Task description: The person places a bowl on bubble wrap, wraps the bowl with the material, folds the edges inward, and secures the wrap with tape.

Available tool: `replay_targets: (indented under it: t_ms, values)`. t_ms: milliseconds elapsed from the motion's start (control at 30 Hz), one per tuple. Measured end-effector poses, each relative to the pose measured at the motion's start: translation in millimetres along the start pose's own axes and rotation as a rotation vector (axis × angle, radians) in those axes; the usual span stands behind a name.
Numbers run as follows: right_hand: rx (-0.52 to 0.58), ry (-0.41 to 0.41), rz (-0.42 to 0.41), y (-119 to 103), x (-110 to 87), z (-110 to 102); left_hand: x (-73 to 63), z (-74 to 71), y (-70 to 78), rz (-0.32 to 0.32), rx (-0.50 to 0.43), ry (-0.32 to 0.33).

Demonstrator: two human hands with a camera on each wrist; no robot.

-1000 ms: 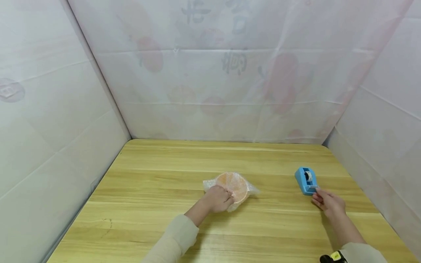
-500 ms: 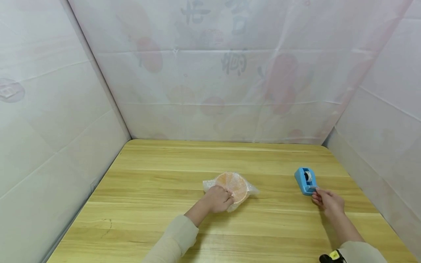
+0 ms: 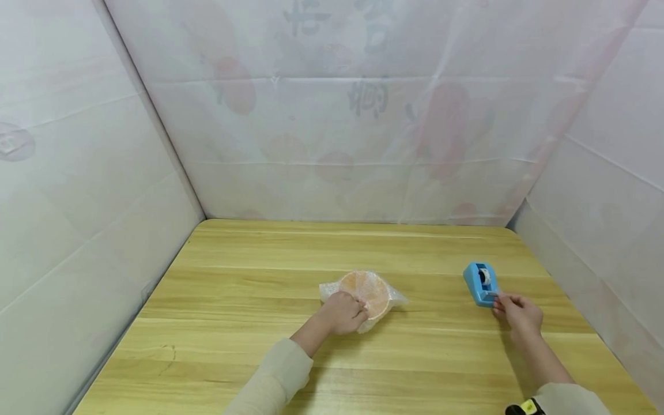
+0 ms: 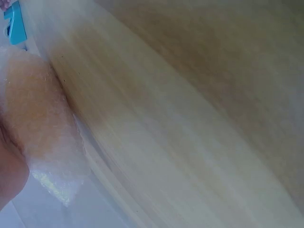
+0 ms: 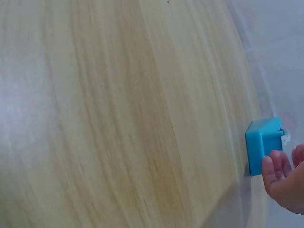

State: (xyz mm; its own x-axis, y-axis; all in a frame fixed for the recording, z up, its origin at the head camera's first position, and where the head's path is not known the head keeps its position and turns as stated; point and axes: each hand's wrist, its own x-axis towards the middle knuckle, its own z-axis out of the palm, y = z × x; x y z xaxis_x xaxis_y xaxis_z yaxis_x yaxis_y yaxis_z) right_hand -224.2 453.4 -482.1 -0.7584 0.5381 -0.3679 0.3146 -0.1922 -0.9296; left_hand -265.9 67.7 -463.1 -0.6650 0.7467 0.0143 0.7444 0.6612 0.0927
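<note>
A round orange disc patterned like a citrus slice (image 3: 374,291), wrapped in bubble wrap (image 3: 398,297), lies mid-table in the head view. My left hand (image 3: 342,314) holds the wrap down at its near left side, fingers curled in. The left wrist view shows the wrapped disc large, with the edge of that hand (image 4: 10,173) against it. On the right stands a blue tape dispenser (image 3: 473,281) with a small roll of tape (image 3: 485,276). At its cutting edge, thumb and forefinger of my right hand (image 3: 523,317) pinch the tape end; the other fingers curl beneath.
The wooden table (image 3: 233,323) has rounded far corners. Pale printed cloth (image 3: 321,132) hangs behind it and along both sides. Something black and yellow (image 3: 526,407) sits at the right cuff, by the bottom edge of the head view.
My right hand stays at the dispenser's front with only slight finger movement. The left hand and the wrapped disc hold their place; the head view shifts very slightly.
</note>
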Motion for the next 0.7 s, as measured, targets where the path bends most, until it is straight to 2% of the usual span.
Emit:
replay_targets:
  t_ms: [200, 500, 700]
  values:
    - [-0.106, -0.074, -0.061, -5, -13.0, 15, 0.0, -1.1, 0.4, -0.01, 0.001, -0.019]
    - [-0.259, -0.321, -0.124, -15, -36.2, 61, 0.8, 1.0, 0.0, -0.007, 0.022, -0.024]
    - [-0.229, -0.452, -0.095, -19, -53.8, 100, -1.4, -0.6, 0.7, -0.018, 0.023, -0.05]
